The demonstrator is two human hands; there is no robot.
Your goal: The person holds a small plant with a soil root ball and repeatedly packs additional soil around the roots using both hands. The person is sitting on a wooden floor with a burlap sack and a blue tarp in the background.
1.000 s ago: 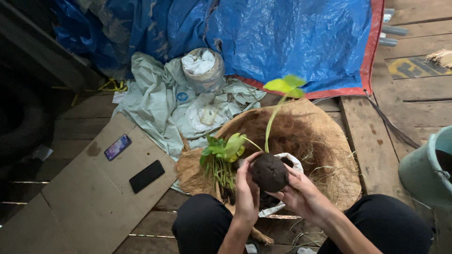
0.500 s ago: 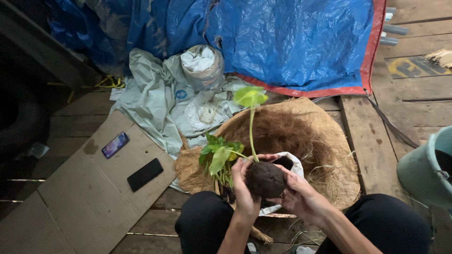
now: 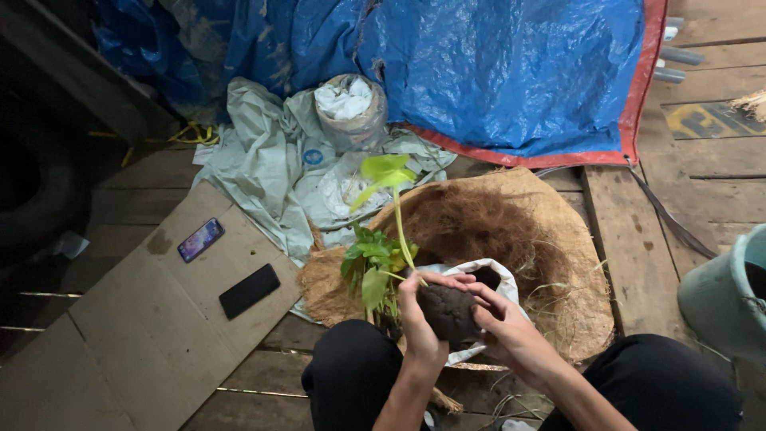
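Dark soil ball (image 3: 448,313) sits squeezed between the 2 hands: left hand (image 3: 420,315) and right hand (image 3: 503,323) curl around it so the seedling (image 3: 391,191) stands upright, above the white bag (image 3: 499,275).

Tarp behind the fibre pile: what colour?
Blue tarp with a red edge, seen in the head view.

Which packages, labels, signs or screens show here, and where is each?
Lit phone: on cardboard sheet, left; small rectangle, colourful screen.
Dark phone: beside it; black rectangle, screen off.
Printed sacks: crumpled behind cardboard; pale grey-green, blue round marks.
Floor marking: upper right boards; yellow on dark.
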